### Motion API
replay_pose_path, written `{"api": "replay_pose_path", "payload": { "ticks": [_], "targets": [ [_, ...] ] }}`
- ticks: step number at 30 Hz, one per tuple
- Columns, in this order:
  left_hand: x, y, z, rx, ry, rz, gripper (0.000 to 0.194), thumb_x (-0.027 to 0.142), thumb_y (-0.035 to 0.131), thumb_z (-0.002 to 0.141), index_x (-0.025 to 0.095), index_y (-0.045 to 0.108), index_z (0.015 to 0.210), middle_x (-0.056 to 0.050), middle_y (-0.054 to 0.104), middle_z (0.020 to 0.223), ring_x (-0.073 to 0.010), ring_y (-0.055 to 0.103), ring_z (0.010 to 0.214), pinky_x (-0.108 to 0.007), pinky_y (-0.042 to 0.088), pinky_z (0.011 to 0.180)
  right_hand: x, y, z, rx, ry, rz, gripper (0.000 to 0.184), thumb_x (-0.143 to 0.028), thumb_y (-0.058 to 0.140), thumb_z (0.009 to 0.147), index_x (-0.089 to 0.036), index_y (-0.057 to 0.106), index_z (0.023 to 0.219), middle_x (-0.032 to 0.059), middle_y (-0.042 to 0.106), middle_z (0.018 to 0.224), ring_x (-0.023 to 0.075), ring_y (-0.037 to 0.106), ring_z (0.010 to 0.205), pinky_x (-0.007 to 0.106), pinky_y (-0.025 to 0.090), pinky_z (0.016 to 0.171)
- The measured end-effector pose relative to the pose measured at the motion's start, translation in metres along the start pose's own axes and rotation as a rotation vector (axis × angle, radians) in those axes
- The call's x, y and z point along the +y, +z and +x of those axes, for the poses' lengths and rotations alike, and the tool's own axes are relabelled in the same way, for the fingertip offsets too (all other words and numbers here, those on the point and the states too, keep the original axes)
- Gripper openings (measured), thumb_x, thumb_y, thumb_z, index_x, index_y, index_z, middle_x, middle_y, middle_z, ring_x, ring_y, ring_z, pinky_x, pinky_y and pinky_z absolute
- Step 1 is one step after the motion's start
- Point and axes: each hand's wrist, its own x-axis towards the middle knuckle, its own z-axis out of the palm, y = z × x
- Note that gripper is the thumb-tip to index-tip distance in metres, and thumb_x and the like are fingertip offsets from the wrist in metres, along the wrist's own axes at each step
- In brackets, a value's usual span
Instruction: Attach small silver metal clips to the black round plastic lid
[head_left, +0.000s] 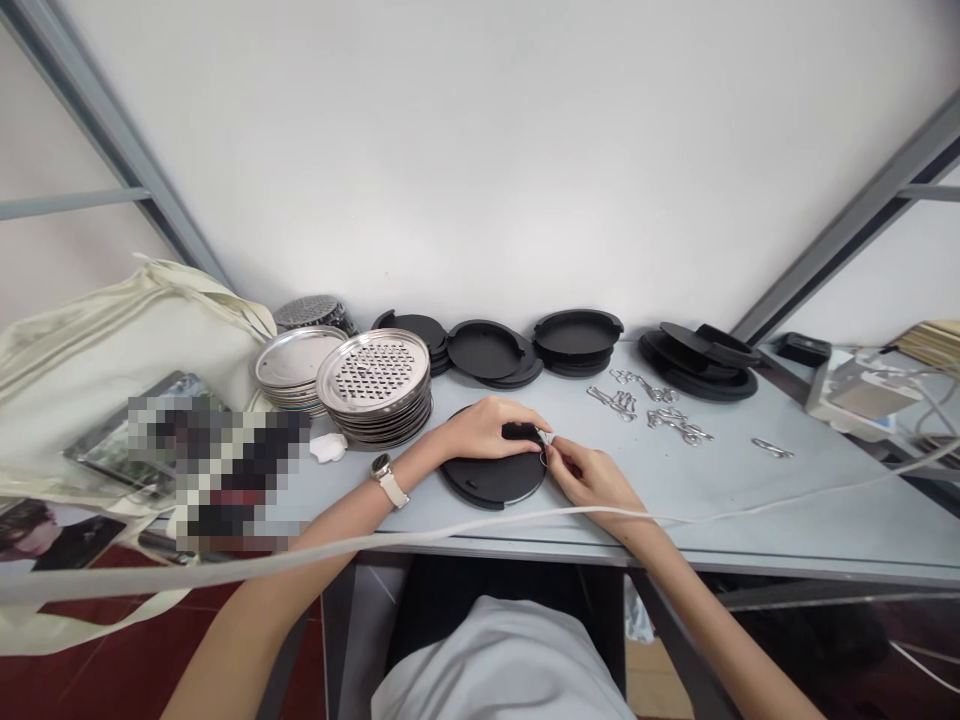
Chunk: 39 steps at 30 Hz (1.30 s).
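Note:
On the table in front of me lies a round black tray [491, 478] with a raised rim section. My left hand [491, 428], a watch on its wrist, grips the tray's far right edge between thumb and fingers. At that same edge my right hand [592, 478] pinches a small bent metal wire piece [544, 456] against the rim. Its exact shape is partly hidden by the fingers. Beyond the right hand lie loose silver wire clips [613, 402], with more clips [679, 425] beside them and a lone clip [771, 448] farther right.
Perforated metal discs [375, 370] and plain metal plates [300, 360] are stacked at left, near a cream bag [112, 350]. Black trays [487, 348] line the wall, with another pile [697, 362] at right. A white cable [465, 525] crosses in front of my forearms.

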Motion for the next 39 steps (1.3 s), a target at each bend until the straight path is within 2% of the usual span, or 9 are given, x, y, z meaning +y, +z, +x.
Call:
{"api": "replay_pose_path", "payload": {
  "ticks": [11,18,23,29,35,39],
  "targets": [
    [-0.0043,0.0016,0.0009,-0.012,-0.017,-0.038,0.027,0.024,0.062,0.080,0.014,0.063,0.106,-0.005,0.068,0.101,-0.0140,0.063,0.088,-0.024,0.048,0.083,-0.0005,0.0011,0.0003,0.017,0.015,0.013,0.026,-0.034,0.038,0.088,-0.021,0.040,0.065,-0.0064,0.037,0.051,0.0091,0.033,0.046,0.021,0.027,0.046],
    [-0.0034,0.0018,0.0016,-0.014,-0.049,-0.089,0.027,0.022,0.063,0.079,0.016,0.064,0.105,-0.005,0.069,0.100,-0.0133,0.064,0.088,-0.024,0.048,0.084,0.0001,0.0005,-0.0007,0.048,0.016,0.030,0.027,-0.032,0.039,0.086,-0.020,0.038,0.062,-0.0068,0.035,0.050,0.0082,0.032,0.046,0.021,0.026,0.046],
    [-0.0049,0.0046,0.0023,-0.050,-0.040,-0.148,0.030,0.015,0.056,0.082,0.017,0.060,0.112,-0.006,0.068,0.102,-0.0149,0.064,0.094,-0.028,0.047,0.089,0.0032,-0.0008,-0.0021,0.108,0.001,0.045,0.028,-0.031,0.038,0.085,-0.021,0.034,0.059,-0.0071,0.029,0.049,0.0081,0.030,0.047,0.021,0.026,0.046],
    [-0.0057,0.0046,0.0014,0.018,0.000,0.000,0.039,0.019,0.059,0.081,0.017,0.054,0.119,-0.009,0.059,0.109,-0.0139,0.060,0.091,-0.028,0.047,0.086,0.0045,-0.0008,-0.0005,0.133,0.016,0.064,0.029,-0.034,0.036,0.088,-0.021,0.033,0.062,-0.0070,0.031,0.052,0.0089,0.032,0.048,0.021,0.029,0.048],
    [-0.0018,0.0050,0.0004,0.001,-0.049,0.107,0.037,0.019,0.060,0.078,0.018,0.054,0.114,-0.003,0.060,0.090,-0.0139,0.057,0.084,-0.026,0.045,0.081,0.0037,-0.0027,0.0007,0.191,0.076,0.099,0.030,-0.038,0.033,0.091,-0.021,0.043,0.069,-0.0053,0.041,0.053,0.0102,0.039,0.048,0.022,0.032,0.049],
    [0.0021,0.0081,0.0012,-0.042,-0.015,0.070,0.037,0.019,0.059,0.078,0.018,0.052,0.114,-0.002,0.060,0.087,-0.0130,0.057,0.081,-0.025,0.045,0.079,0.0032,-0.0021,0.0010,0.117,0.032,0.098,0.029,-0.038,0.033,0.091,-0.021,0.043,0.071,-0.0051,0.043,0.054,0.0108,0.040,0.049,0.022,0.033,0.051]
  ]
}}
